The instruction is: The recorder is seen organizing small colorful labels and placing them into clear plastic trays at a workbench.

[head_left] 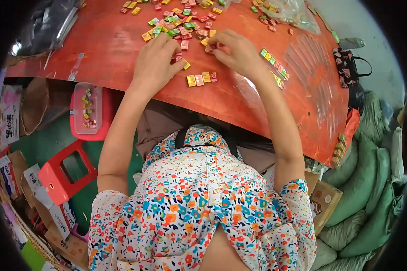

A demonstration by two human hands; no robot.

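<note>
Over the red table, my left hand (156, 61) has its thumb and fingers bent around small candy-like boxes near the pile. A pink-red box (178, 56) shows between the fingers, and a yellow box (186, 64) sits by the thumb tip. To its right, my right hand (237, 52) pinches another small red box (209, 48); the fingers partly cover it. A short row of yellow, pink and red boxes (199, 80) lies below, near the table's edge. Beyond both hands spreads a loose pile of red, yellow and green boxes (183, 25).
Right of my right forearm are longer rows of small boxes (274, 63) and clear plastic strips (319, 74) on the table (135, 56). A clear bag (298, 16) lies at the back right. Left of me, a plastic tub (88, 124) sits on a red stool, near another red stool (59, 178).
</note>
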